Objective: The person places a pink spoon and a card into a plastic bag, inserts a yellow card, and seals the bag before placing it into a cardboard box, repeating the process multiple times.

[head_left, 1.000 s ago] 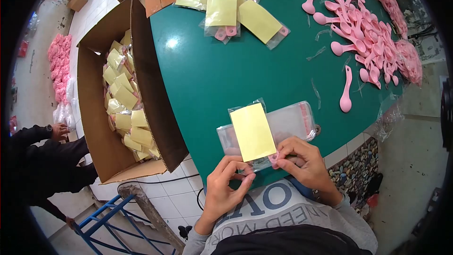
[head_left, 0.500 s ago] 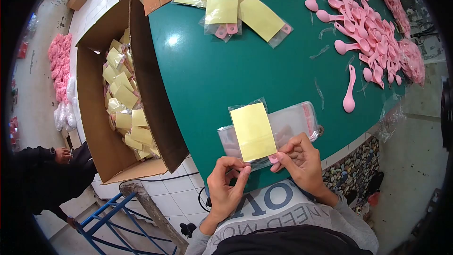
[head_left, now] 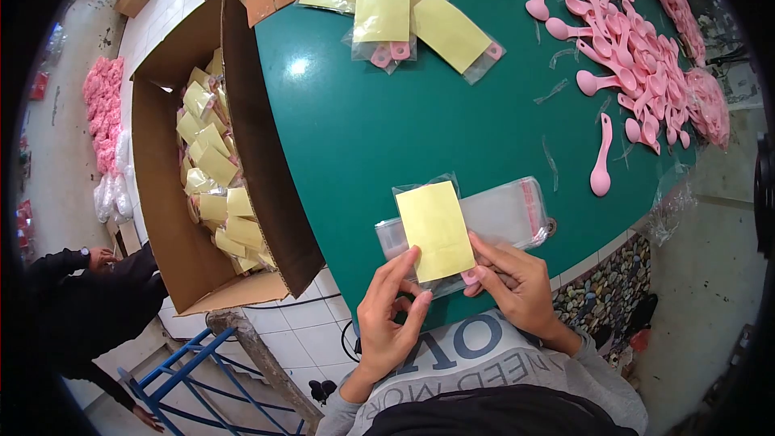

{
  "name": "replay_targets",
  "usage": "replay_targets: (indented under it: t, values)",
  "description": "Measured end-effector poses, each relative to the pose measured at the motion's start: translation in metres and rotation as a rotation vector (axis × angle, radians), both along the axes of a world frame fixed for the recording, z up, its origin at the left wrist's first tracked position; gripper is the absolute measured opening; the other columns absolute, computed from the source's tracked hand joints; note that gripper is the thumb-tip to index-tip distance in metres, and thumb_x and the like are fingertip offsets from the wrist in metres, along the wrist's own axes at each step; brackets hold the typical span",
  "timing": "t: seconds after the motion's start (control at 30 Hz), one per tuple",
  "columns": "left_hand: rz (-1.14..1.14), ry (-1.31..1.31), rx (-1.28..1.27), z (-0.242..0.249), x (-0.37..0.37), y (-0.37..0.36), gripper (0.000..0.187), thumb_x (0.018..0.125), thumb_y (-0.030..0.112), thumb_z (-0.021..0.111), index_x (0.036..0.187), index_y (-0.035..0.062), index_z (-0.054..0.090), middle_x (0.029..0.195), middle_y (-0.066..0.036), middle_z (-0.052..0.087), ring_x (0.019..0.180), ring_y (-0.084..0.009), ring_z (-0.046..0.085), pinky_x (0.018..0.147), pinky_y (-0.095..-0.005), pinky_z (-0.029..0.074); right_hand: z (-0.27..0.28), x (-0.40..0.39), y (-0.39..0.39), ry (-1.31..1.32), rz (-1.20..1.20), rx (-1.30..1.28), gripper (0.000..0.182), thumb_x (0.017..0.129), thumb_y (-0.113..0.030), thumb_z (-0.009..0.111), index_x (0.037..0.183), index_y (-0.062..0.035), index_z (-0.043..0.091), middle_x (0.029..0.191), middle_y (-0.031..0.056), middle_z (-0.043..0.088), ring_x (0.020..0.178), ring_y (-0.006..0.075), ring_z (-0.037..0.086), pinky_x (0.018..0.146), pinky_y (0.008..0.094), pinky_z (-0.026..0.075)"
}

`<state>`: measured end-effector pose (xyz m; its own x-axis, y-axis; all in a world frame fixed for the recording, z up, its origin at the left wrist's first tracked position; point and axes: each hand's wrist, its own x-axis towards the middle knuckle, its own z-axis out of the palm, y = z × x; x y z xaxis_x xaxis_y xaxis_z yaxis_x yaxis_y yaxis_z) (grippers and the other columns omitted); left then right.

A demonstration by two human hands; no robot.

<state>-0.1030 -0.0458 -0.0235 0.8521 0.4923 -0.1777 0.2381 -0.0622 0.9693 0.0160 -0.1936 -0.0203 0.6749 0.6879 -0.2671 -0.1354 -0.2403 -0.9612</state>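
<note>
A clear plastic bag with a yellow card point(head_left: 440, 230) in it lies over a stack of clear bags point(head_left: 504, 208) at the table's near edge. A pink spoon handle end point(head_left: 470, 276) shows below the card; the rest of it is hidden. My left hand point(head_left: 389, 307) holds the bag's lower left, its index finger along the card's edge and its thumb at the bottom. My right hand point(head_left: 517, 282) is closed on the lower right corner, thumb by the pink handle end and index finger along the card's side.
Loose pink spoons point(head_left: 638, 56) are heaped on the green table point(head_left: 347, 129) at the right, one single spoon point(head_left: 601, 157) nearer. Bagged cards point(head_left: 383, 8) lie at the back. A cardboard box point(head_left: 266, 153) full of similar bags stands left, beyond it a person in black point(head_left: 97, 299) and a blue metal frame point(head_left: 202, 371).
My left index finger has stretched up along the card's left edge, and my right fingers have straightened along its right side. The other person's lower hand has moved down, away from the blue frame.
</note>
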Motion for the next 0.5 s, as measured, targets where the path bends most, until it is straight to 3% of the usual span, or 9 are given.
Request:
replay_targets:
  t: [0.07,0.17,0.27,0.33,0.4,0.5]
  values:
    - [-0.031,-0.023,0.025,0.006,0.004,0.006,0.055,0.077,-0.006,0.064,0.129,0.0019,0.048,0.119,-0.016,0.053,0.076,-0.0111,0.060,0.053,-0.0199,0.048,0.004,0.004,-0.002,-0.031,0.048,0.005,0.045,0.085,0.005,0.054,0.129,0.0005,0.048,0.103,0.0166,0.062,0.084,0.0193,0.066,0.071,0.0257,0.054]
    - [-0.077,-0.128,0.223,0.018,0.032,0.030,0.058,0.076,-0.005,0.065,0.131,0.0024,0.047,0.126,-0.019,0.050,0.080,-0.0138,0.062,0.054,-0.0212,0.050,0.011,0.016,0.006,-0.318,-0.046,0.057,0.046,0.083,0.000,0.058,0.128,0.0005,0.049,0.113,0.0185,0.058,0.099,0.0262,0.061,0.084,0.0321,0.049]
    - [-0.068,-0.175,0.456,0.022,0.079,0.072,0.066,0.077,0.008,0.068,0.136,0.0040,0.038,0.132,-0.022,0.045,0.103,-0.0302,0.058,0.075,-0.0350,0.052,0.028,0.052,0.011,-0.662,-0.091,0.014,0.042,0.083,-0.007,0.059,0.125,-0.0013,0.053,0.123,0.0186,0.053,0.109,0.0306,0.055,0.094,0.0366,0.042]
    - [-0.008,-0.083,0.791,0.021,0.094,0.085,0.050,0.078,0.011,0.068,0.124,0.0022,0.049,0.120,-0.021,0.052,0.099,-0.0323,0.058,0.079,-0.0368,0.049,0.029,0.082,-0.008,-0.949,-0.220,-0.302,0.036,0.085,-0.012,0.058,0.120,-0.0027,0.055,0.118,0.0176,0.055,0.106,0.0323,0.055,0.091,0.0383,0.043]
    - [-0.222,-0.096,0.746,0.015,0.096,0.079,0.041,0.077,0.011,0.069,0.114,0.0036,0.053,0.112,-0.015,0.054,0.093,-0.0290,0.058,0.075,-0.0352,0.049,0.019,0.107,-0.028,-1.064,-0.462,-0.627,0.032,0.085,-0.013,0.059,0.116,-0.0028,0.056,0.106,0.0175,0.056,0.096,0.0331,0.057,0.083,0.0390,0.045]
    - [-0.428,-0.141,0.728,0.003,0.102,0.053,0.031,0.075,0.012,0.070,0.102,0.0041,0.057,0.098,-0.011,0.055,0.086,-0.0275,0.058,0.071,-0.0359,0.049,0.005,0.133,-0.046,-0.980,-0.532,-0.795,0.032,0.084,-0.011,0.060,0.114,-0.0018,0.056,0.096,0.0159,0.056,0.084,0.0317,0.057,0.076,0.0395,0.045]
